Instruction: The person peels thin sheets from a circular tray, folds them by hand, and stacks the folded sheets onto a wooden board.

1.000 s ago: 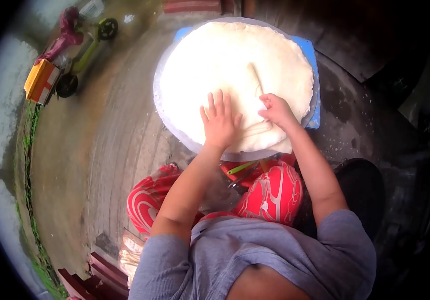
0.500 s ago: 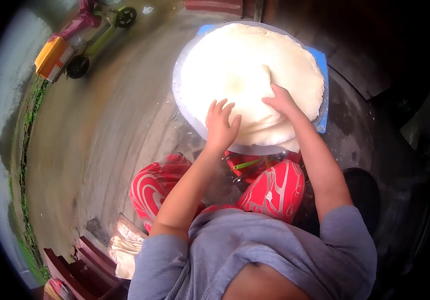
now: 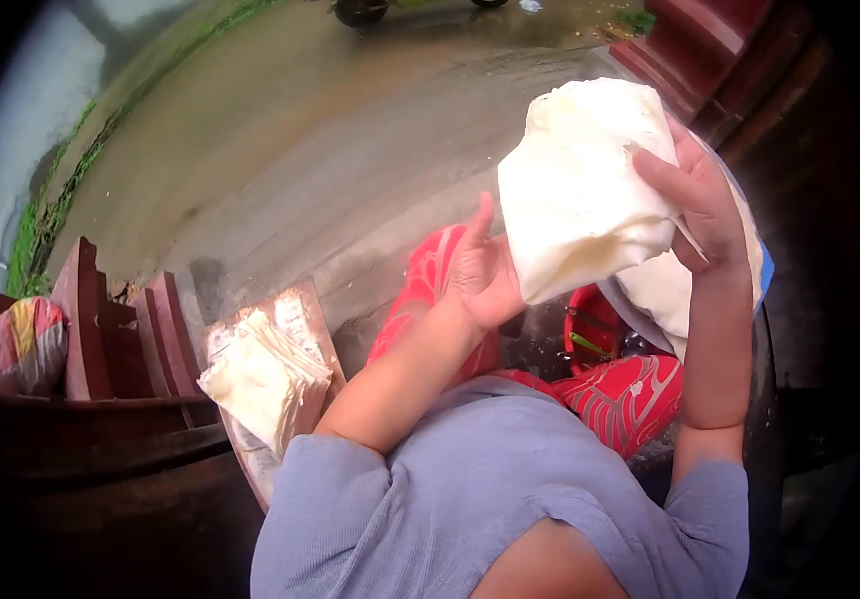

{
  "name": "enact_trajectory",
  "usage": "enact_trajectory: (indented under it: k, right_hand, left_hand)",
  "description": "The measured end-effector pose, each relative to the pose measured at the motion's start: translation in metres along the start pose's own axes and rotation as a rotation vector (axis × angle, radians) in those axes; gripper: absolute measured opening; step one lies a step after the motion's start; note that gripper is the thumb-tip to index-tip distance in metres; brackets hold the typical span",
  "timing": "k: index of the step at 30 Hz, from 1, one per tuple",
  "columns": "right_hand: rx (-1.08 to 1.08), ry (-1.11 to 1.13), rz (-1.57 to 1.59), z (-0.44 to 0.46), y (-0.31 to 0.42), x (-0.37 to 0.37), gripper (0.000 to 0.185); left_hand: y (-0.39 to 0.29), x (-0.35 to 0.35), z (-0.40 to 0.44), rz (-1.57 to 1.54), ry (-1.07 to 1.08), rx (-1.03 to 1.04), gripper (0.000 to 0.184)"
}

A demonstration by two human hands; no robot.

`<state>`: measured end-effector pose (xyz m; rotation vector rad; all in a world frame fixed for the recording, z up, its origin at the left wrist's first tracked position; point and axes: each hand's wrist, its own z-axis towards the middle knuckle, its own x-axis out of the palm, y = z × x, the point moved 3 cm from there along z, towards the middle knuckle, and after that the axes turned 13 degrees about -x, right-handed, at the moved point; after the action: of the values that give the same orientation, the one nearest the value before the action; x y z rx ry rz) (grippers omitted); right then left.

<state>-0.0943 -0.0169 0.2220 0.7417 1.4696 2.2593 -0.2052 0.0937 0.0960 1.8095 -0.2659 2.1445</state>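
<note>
A folded pale sheet (image 3: 585, 185), thin and floury like dough or flatbread, hangs in the air before me. My right hand (image 3: 695, 190) grips its right side, thumb on the near face and fingers mostly behind. My left hand (image 3: 480, 275) supports the lower left edge with its thumb raised; its other fingers are hidden behind the sheet. Beyond my right wrist, part of the large round stack of pale sheets (image 3: 662, 290) shows, largely covered by the folded sheet and my arm. To my left, a pile of folded sheets (image 3: 260, 379) lies on a board (image 3: 250, 454).
A red container (image 3: 592, 324) with a green-handled tool (image 3: 588, 346) stands between my knees. Dark red wooden pieces (image 3: 85, 319) and a colourful bag (image 3: 20, 344) are at the left. Red steps (image 3: 700, 50) rise at upper right; wet ground (image 3: 300, 130) lies ahead.
The folded sheet is now lifted off the round stack, held up by both hands. My view has turned left, bringing the pile on the board more fully into sight.
</note>
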Motion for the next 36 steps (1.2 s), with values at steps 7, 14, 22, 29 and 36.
enact_trajectory:
  k: [7,14,22,29,36]
  right_hand:
    - [0.287,0.299,0.154,-0.008,-0.088,0.142,0.057]
    - [0.401,0.733,0.327,0.007,-0.197,0.300,0.045]
    - [0.713,0.771,0.139,-0.075,-0.354,0.369,0.057]
    - [0.815,0.861,-0.269,-0.107,-0.379,0.356,0.055]
    - [0.787,0.819,-0.220,-0.128,-0.402,0.352,0.052]
  left_hand:
    - [-0.030,0.015,-0.201,0.466,-0.462,0.548,0.060]
    - [-0.041,0.041,-0.383,0.688,-0.792,1.053,0.060]
    - [-0.017,-0.048,-0.525,0.643,-1.341,1.248,0.062]
    - [-0.007,-0.127,-0.566,0.419,-1.584,1.104,0.040]
    - [-0.044,-0.130,-0.585,0.380,-1.684,1.507,0.040]
